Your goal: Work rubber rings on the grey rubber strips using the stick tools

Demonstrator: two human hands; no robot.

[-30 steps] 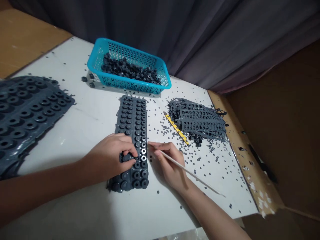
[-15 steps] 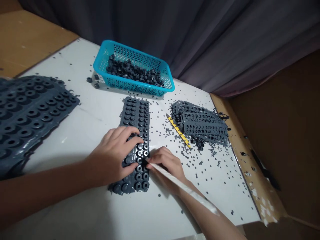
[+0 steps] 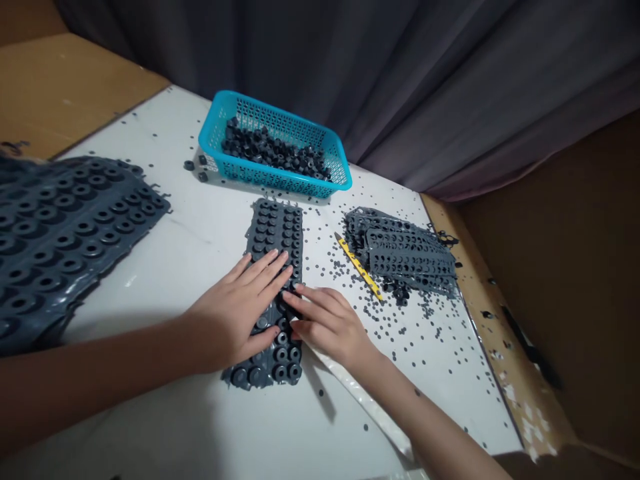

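A dark grey moulded rubber sheet (image 3: 287,217) with rows of round raised parts lies lengthwise in front of me. My left hand (image 3: 235,307) rests flat across its middle, fingers stretched and spread. At the sheet's right edge is my right hand (image 3: 333,323), its fingertips touching the small ring-topped parts. A long, thin white strip (image 3: 357,390) runs from beneath its thumb and fingers toward the lower right, its upper end hidden by the fingers. The strip casts a shadow on the table.
A turquoise basket (image 3: 280,175) of small dark rubber pieces stands at the back. More moulded sheets (image 3: 85,227) are piled at left. Perforated sheets (image 3: 410,250) lie at right beside a yellow-handled pointed tool (image 3: 360,268). Tiny dark discs litter the white table (image 3: 165,427).
My left fingers have flattened and spread over the sheet. My right hand has shifted up slightly with fingers extended, and the white strip has swung lower, beneath the forearm. The view has shifted slightly.
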